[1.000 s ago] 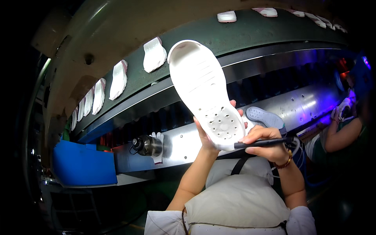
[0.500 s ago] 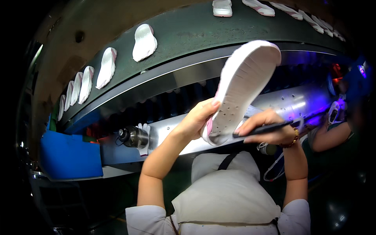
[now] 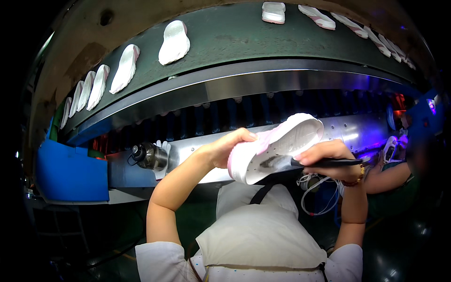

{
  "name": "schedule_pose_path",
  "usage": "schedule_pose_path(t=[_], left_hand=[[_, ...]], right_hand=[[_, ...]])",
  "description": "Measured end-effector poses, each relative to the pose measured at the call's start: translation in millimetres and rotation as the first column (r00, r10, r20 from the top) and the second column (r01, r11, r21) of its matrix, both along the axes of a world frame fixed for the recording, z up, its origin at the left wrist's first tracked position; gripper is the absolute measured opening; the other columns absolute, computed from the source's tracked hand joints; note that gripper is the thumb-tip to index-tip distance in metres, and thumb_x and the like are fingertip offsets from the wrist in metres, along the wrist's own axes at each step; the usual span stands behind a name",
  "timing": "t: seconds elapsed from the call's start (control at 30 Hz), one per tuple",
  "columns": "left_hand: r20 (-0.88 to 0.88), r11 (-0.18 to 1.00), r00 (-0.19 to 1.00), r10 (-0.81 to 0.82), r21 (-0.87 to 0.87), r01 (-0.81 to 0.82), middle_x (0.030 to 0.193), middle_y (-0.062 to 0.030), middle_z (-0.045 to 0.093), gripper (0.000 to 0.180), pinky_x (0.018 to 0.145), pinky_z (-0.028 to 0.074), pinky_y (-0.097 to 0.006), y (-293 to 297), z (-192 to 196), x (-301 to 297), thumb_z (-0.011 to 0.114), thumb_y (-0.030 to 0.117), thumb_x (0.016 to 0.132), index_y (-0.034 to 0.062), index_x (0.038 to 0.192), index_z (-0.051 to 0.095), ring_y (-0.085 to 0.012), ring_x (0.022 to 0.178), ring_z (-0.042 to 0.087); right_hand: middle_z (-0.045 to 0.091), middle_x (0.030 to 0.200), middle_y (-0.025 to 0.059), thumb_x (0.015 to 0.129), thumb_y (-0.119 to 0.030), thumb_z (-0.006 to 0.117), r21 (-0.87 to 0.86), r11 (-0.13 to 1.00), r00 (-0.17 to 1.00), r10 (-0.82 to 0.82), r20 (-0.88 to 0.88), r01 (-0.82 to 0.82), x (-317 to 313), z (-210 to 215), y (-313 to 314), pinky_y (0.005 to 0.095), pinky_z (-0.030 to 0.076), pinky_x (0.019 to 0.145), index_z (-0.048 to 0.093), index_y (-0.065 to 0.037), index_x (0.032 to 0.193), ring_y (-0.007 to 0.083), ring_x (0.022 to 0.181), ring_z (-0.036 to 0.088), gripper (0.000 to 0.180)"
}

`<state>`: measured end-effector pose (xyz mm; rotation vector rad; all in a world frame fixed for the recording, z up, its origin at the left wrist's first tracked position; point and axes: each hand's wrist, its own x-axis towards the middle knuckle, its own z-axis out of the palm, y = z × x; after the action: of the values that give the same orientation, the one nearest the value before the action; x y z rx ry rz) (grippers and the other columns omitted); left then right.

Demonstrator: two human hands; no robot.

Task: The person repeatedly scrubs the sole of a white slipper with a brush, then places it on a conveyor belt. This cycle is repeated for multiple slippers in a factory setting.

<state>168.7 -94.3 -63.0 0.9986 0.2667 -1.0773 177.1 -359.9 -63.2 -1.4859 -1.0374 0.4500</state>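
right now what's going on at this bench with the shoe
A person holds a white shoe sole with a pink edge tilted in the left hand, inner side facing them. The right hand grips a slim black brush-like tool, its tip against a dark smear inside the sole. Behind them, a dark green conveyor belt carries a row of white soles. A dark metal bottle lies on the shiny ledge by the left forearm.
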Motion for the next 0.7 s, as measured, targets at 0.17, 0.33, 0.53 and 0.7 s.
schedule_pose_path(t=[0.17,0.33,0.53,0.7], left_hand=[[0.047,1.0,0.999,0.02,-0.011,-0.019,0.102,-0.0178,0.055,0.055,0.072,0.048,-0.034,15,2,-3,0.045,0.032,0.071,-0.0023,0.115,0.046,-0.0243,0.084,0.059],[-0.041,0.936,0.988,0.152,-0.314,-0.157,0.104,-0.0179,0.055,0.055,0.077,0.046,-0.033,31,-19,-3,0.045,0.031,0.073,-0.0036,0.116,0.044,-0.0236,0.09,0.057],[0.187,0.798,0.92,0.344,-0.575,-0.181,0.128,-0.0113,0.037,0.062,0.093,0.035,-0.038,29,-44,2,0.038,0.049,0.081,0.0066,0.126,0.033,-0.0234,0.112,0.042],[0.057,0.724,0.881,0.47,-0.595,-0.348,0.125,-0.0146,0.038,0.073,0.094,0.033,-0.045,-32,-68,-3,0.013,0.062,0.081,0.0095,0.129,0.028,-0.0338,0.113,0.039]], right_hand=[[0.063,0.087,0.0098,0.065,0.001,0.067,-0.189,0.982,0.996,-0.002,0.085,0.018,-19,-3,-2,0.028,0.047,0.074,0.062,-0.002,0.082,0.021,0.082,0.061,0.019],[0.064,0.089,0.0055,0.061,-0.001,0.07,0.067,0.943,0.924,-0.333,0.188,0.327,-16,-33,0,0.0244,0.042,0.07,0.064,-0.008,0.081,0.014,0.074,0.054,0.022],[0.064,0.076,0.0055,0.056,0.0,0.07,0.165,0.935,0.932,-0.336,0.134,0.313,-40,3,8,0.0241,0.046,0.068,0.064,-0.005,0.076,0.0156,0.078,0.055,0.021],[0.06,0.079,0.0107,0.061,-0.001,0.067,0.122,0.816,0.816,-0.575,0.057,0.565,-23,-33,32,0.0244,0.047,0.064,0.062,0.001,0.076,0.0178,0.069,0.059,0.016]])
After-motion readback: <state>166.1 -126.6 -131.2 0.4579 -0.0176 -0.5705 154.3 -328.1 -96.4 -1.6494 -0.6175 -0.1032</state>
